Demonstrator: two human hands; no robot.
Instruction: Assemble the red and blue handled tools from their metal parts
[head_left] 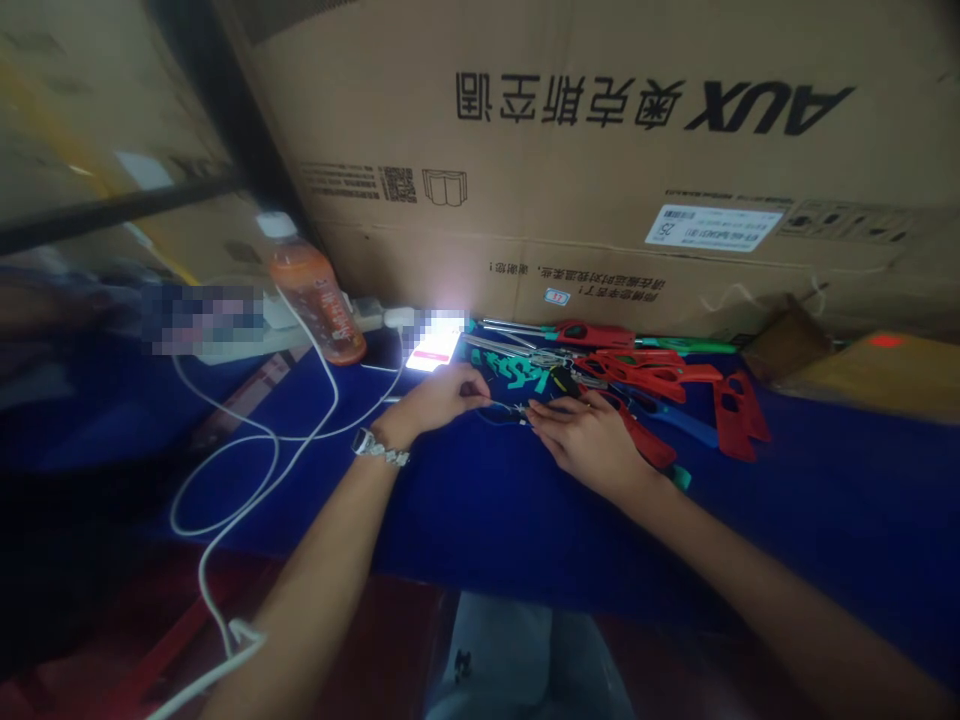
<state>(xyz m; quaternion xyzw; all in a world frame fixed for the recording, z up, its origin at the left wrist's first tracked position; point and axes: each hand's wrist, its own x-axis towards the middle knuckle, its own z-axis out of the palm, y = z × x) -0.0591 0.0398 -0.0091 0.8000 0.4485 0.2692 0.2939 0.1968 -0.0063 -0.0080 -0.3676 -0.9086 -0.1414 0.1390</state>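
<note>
Thin dark wire (504, 408), over the blue cloth-covered table (825, 500), spans my two hands so its bare strands sit clear of the red-handled cutters (652, 375) behind. My left hand (439, 400) pinches one end; my right hand (589, 440) pinches the other.

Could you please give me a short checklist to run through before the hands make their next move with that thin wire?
1. Left hand pinching the thin wire in its fingers: ok.
2. Right hand gripping the wire's other end: cannot tell; it meets the wire, but the picture is blurred.
3. Room around the right hand: not ok; red-handled tools lie crowded right beside it.
4. White cable clear of the wire: ok; it loops left of the left wrist.
5. Lighting: not ok; the scene is dim, with only the lit phone glowing behind the left hand.
</note>
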